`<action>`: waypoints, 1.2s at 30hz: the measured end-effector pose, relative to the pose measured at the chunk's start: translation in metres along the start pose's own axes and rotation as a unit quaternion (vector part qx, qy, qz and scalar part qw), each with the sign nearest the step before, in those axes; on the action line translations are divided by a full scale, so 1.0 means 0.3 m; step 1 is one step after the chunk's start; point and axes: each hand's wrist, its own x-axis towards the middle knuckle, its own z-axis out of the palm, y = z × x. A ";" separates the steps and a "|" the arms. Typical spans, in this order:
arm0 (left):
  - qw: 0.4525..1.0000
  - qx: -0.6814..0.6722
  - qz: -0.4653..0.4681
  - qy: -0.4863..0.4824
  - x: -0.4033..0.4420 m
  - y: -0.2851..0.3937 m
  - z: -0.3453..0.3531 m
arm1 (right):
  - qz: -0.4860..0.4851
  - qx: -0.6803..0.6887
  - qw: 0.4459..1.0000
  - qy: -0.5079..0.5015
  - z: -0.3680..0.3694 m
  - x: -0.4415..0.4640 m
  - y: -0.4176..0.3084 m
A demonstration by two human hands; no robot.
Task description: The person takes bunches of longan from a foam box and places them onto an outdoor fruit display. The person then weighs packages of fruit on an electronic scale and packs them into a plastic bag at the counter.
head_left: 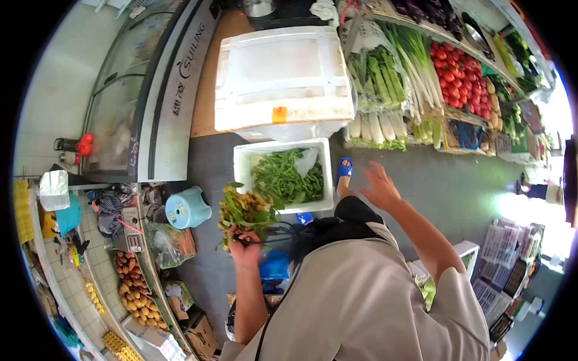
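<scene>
My left hand (244, 240) is closed around a bunch of leafy greens (244, 207) with yellowish parts, held at the near left corner of a white foam box (328, 174). Inside that box lie loose green leafy vegetables (283, 177) and a clear plastic bag (306, 162). To the right of the box, my right hand (380, 188) hangs in the air with its fingers spread and nothing in it. Beneath it on the floor is a foot in a blue slipper (345, 167).
Beyond the open box stands a large lidded foam box (283, 75). A chest freezer (171, 90) and a light blue stool (188, 207) are at the left. Vegetable shelves (463, 111) line the upper right. A person's legs (536, 188) show at the far right.
</scene>
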 end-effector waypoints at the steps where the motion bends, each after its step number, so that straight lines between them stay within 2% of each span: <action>1: 0.999 0.031 -0.007 -0.017 -0.010 0.006 0.028 | 0.010 -0.004 1.000 0.004 -0.002 -0.086 0.031; 2: 0.999 0.034 -0.016 -0.022 -0.018 -0.005 0.066 | 0.038 0.020 0.999 -0.001 -0.013 -0.156 0.066; 4: 0.996 0.066 0.058 0.009 -0.043 -0.014 0.104 | 0.071 0.046 0.996 -0.006 -0.017 -0.289 0.144; 5: 0.996 0.069 0.056 0.011 -0.025 -0.001 0.087 | 0.092 0.042 0.995 0.022 -0.009 -0.352 0.185; 7: 0.993 0.073 -0.003 -0.098 0.020 0.019 0.060 | 0.118 0.042 0.991 0.048 0.017 -0.423 0.208; 9: 0.992 0.104 0.017 -0.073 0.000 -0.047 0.100 | 0.220 0.226 0.948 0.039 0.009 -0.468 0.225; 10: 0.992 0.111 0.015 -0.065 -0.025 -0.095 0.134 | 0.230 0.229 0.945 0.041 0.001 -0.473 0.203; 12: 0.992 0.116 0.007 -0.038 -0.053 -0.181 0.163 | 0.187 0.384 0.900 0.090 0.000 -0.471 0.073; 14: 0.988 0.148 -0.023 -0.038 -0.035 -0.224 0.139 | 0.110 0.396 0.910 0.064 -0.050 -0.468 -0.095; 16: 0.982 0.175 -0.063 -0.036 -0.054 -0.293 0.142 | 0.030 0.460 0.887 -0.006 -0.133 -0.468 -0.263; 18: 0.973 0.185 -0.133 -0.029 -0.111 -0.403 0.167 | -0.100 0.385 0.918 0.010 -0.182 -0.471 -0.344; 21: 0.960 0.252 -0.121 -0.015 -0.152 -0.564 0.161 | -0.094 0.361 0.928 0.006 -0.175 -0.507 -0.360; 22: 0.950 0.285 -0.122 -0.014 -0.206 -0.634 0.179 | -0.066 0.341 0.935 -0.064 -0.214 -0.520 -0.359; 23: 0.948 0.293 -0.122 -0.017 -0.223 -0.685 0.174 | -0.066 0.346 0.934 -0.057 -0.208 -0.545 -0.332; 25: 0.932 0.338 -0.130 -0.026 -0.256 -0.780 0.156 | -0.105 0.319 0.941 0.028 -0.191 -0.601 -0.282; 26: 0.931 0.342 -0.126 -0.025 -0.277 -0.840 0.150 | -0.079 0.327 0.942 -0.002 -0.203 -0.633 -0.241; 33: 0.902 0.405 -0.135 -0.068 -0.336 -1.159 0.020 | -0.081 0.406 0.910 0.023 -0.254 -0.826 -0.016; 36: 0.891 0.428 -0.134 -0.064 -0.374 -1.312 -0.035 | -0.050 0.426 0.903 0.002 -0.319 -0.904 0.101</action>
